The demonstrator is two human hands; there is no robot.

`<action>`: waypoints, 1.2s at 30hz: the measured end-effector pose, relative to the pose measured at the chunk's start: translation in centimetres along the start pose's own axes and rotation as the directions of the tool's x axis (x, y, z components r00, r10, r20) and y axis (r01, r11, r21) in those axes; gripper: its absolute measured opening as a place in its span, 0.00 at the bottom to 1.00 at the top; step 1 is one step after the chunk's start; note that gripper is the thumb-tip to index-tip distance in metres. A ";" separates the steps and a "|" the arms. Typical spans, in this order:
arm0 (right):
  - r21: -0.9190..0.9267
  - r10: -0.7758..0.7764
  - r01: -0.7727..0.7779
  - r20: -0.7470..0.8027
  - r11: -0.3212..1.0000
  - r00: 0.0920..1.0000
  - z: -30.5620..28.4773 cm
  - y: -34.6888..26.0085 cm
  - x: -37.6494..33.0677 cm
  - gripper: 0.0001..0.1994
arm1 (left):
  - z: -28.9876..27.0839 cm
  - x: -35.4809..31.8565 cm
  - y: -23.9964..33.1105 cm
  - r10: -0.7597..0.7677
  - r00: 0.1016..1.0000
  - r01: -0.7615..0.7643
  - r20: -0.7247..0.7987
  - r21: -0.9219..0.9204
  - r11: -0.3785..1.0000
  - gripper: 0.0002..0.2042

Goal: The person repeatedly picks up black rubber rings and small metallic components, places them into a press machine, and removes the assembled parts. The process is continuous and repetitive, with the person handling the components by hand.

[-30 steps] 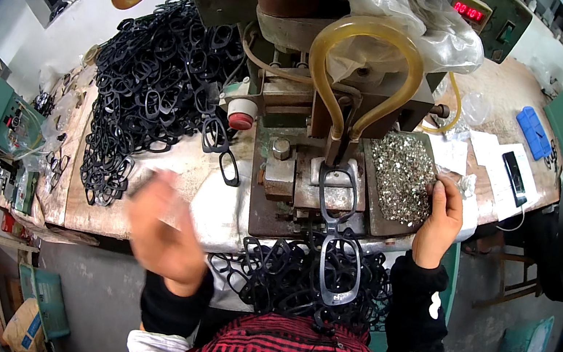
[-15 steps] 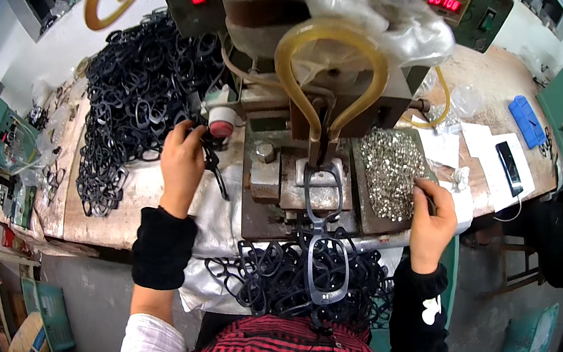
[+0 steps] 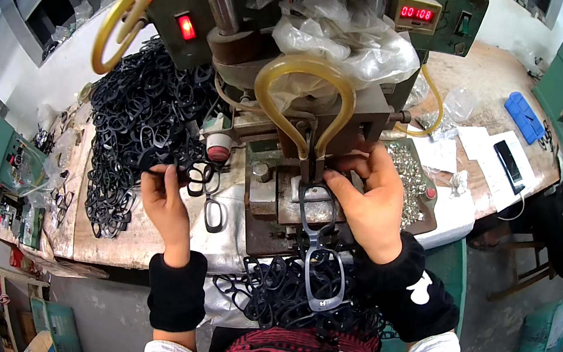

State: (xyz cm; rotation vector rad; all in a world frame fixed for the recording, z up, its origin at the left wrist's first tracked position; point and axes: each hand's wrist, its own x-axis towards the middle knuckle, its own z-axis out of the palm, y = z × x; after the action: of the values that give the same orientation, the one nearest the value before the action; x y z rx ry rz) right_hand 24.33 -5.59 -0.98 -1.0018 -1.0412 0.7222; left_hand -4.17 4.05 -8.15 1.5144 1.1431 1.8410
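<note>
A dark eyeglass frame [image 3: 324, 280] lies with one rim on the metal fixture [image 3: 313, 210] of a press, under its punch. The other rim hangs over the front edge. My right hand [image 3: 372, 209] is at the right of the punch, thumb and fingers pinched beside it; whatever they hold is too small or hidden. To the left, my left hand [image 3: 169, 210] pinches a black eyeglass frame at the edge of a large pile of black eyeglass frames [image 3: 154, 97]. Another eyeglass frame [image 3: 214, 217] lies on the pale sheet right of that hand.
A red push button [image 3: 218, 148] stands left of the fixture. Small shiny metal parts [image 3: 410, 174] fill a tray behind my right hand. More black frames [image 3: 264, 284] lie in my lap area. Yellow hoses [image 3: 310, 63] loop over the press. A phone [image 3: 509, 166] and blue box [image 3: 525, 117] lie right.
My right hand has moved left from the tray of metal parts to the punch. My left hand has moved slightly down and left along the pile. The view has shifted a little.
</note>
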 end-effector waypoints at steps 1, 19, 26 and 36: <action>-0.010 0.009 -0.009 -0.003 1.000 1.000 0.0 0.1 0.3 0.21 | 0.6 -0.3 1.7 -0.046 0.999 0.046 0.005 -0.080 0.996 0.02; -0.802 -0.225 0.246 0.143 0.544 0.964 -5.4 0.3 -0.7 0.13 | 5.8 -2.4 13.2 0.667 0.292 -0.708 0.686 -0.314 0.632 0.09; -0.937 -0.257 0.140 0.056 0.321 0.965 -11.4 6.0 -2.9 0.09 | 8.9 -4.2 10.8 0.832 0.178 -0.851 0.526 -0.343 0.398 0.13; -0.855 -0.266 0.481 0.426 0.193 0.865 -9.1 5.2 0.4 0.12 | 8.5 -5.2 10.2 0.806 0.297 -0.790 0.512 -0.343 0.509 0.11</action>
State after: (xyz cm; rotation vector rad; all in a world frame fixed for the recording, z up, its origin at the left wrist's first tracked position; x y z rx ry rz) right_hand 32.81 -6.14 -7.17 -1.6069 -1.9061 -0.4055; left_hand 6.68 -3.02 -2.13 2.7247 -0.0826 1.5313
